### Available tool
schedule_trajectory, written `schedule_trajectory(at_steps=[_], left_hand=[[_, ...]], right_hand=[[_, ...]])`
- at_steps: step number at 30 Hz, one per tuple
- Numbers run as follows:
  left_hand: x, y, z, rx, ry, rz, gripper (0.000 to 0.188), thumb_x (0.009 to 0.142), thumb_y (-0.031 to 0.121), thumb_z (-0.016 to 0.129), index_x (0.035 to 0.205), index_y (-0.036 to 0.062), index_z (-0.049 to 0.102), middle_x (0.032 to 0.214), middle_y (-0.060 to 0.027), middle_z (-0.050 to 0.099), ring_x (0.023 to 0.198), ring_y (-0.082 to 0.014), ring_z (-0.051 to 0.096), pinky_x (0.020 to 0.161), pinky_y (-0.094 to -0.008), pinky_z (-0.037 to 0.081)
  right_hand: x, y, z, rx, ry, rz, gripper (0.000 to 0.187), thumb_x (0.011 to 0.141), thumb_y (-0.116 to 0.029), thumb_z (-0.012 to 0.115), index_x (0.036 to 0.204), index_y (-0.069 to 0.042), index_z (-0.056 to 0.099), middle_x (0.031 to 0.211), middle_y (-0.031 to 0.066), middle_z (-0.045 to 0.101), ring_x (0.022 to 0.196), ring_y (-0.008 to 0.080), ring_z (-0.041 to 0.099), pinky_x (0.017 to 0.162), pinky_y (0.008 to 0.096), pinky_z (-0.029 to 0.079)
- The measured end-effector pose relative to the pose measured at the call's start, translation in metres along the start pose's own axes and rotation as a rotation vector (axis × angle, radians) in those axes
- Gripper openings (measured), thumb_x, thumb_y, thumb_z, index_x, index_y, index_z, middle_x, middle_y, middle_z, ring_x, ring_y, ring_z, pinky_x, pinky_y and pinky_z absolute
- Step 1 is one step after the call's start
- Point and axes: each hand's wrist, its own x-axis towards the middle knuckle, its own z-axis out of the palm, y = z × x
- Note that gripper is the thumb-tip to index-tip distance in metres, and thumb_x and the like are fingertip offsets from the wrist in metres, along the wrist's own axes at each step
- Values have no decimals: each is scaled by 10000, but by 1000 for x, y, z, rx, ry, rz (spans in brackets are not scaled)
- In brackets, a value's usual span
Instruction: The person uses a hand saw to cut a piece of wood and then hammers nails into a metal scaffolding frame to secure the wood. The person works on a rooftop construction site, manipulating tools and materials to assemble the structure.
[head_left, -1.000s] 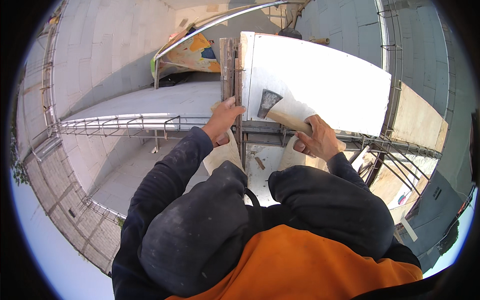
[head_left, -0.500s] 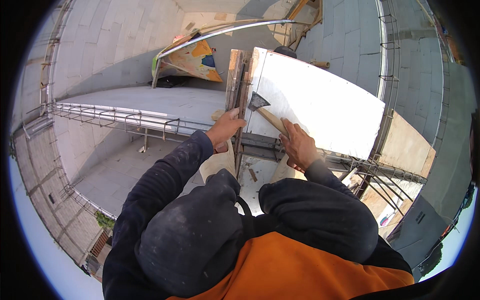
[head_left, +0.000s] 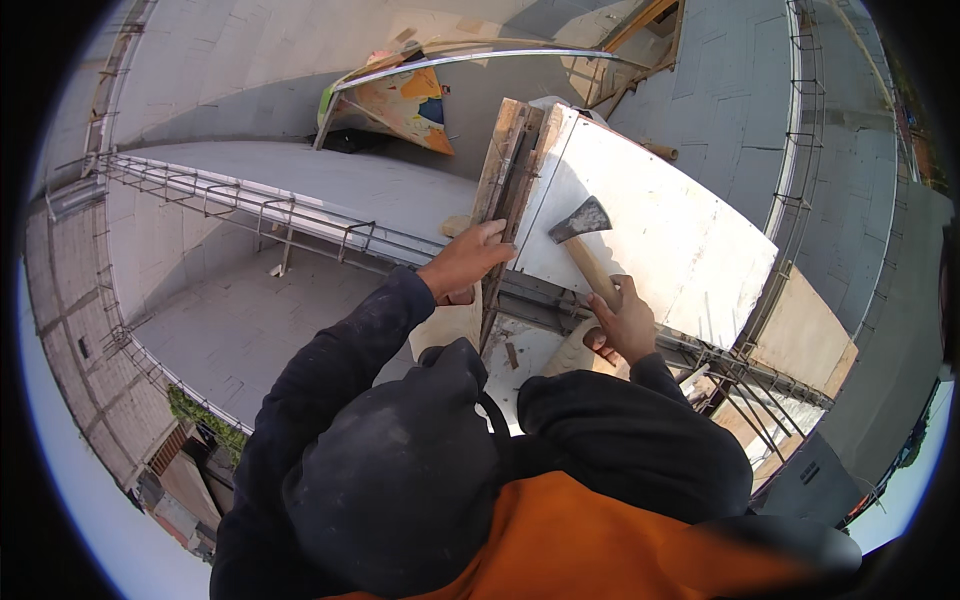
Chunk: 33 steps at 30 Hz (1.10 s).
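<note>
My right hand [head_left: 628, 325] is closed around the wooden handle of a hatchet [head_left: 590, 265]. Its dark, worn steel head points away from me, over a white panel and a short way right of the upright planks. My left hand [head_left: 468, 260] grips the near end of a rough wooden plank [head_left: 497, 165], with its fingers across the plank's edge; the thumb side is partly hidden. Narrow, weathered boards stand side by side there, against the left edge of the white panel [head_left: 665, 215].
Steel rebar cages [head_left: 290, 215] run left and right of me along light block walls. Bare bars [head_left: 755, 410] stick out at the lower right beside a plywood sheet [head_left: 805, 335]. A colourful printed sheet [head_left: 400, 105] hangs beyond, under a curved metal strip [head_left: 480, 58].
The hatchet has swung right, away from the planks, and its head looks larger, so nearer to me. My left hand stays on the plank while the whole view shifts slightly.
</note>
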Motion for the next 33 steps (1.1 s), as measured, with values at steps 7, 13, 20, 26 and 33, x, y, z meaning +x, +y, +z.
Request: schedule_trajectory(at_steps=[7,13,20,26,33], left_hand=[[-55,-20,-106,524,528,87,467,1028,243,603,1441,26,622,1281,-165,750,1120,-260,721,933,-372,564],[-35,-83,-116,1219,527,368,390,1030,306,593,1318,68,701,1162,-151,767,1050,-305,721,1046,-436,493],[-22,-56,-98,980,484,127,355,975,310,612,1205,77,749,1037,-115,781,939,-319,719,867,-466,571],[-20,-58,-104,976,467,135,315,950,274,629,1159,83,768,991,-130,778,887,-345,719,790,-485,581],[-15,-56,-105,971,425,40,307,945,270,628,1136,72,763,971,-135,775,872,-347,719,790,-484,583]], right_hand=[[11,49,-12,-113,-47,-7,659,952,-559,705,1311,-13,623,1116,301,744,1046,461,730,908,509,561],[46,73,-55,-374,-389,11,735,897,-586,740,1271,35,620,1097,279,727,1078,421,708,930,480,538],[41,13,-97,-131,-531,250,533,958,-488,734,1130,8,641,848,81,710,731,162,695,669,353,546],[52,35,-80,-359,-481,168,755,880,-578,762,1325,20,638,1088,227,744,1059,380,720,946,452,541],[70,26,-79,-501,-497,205,777,853,-595,778,1370,-31,642,1244,258,719,1167,410,694,1022,452,524]])
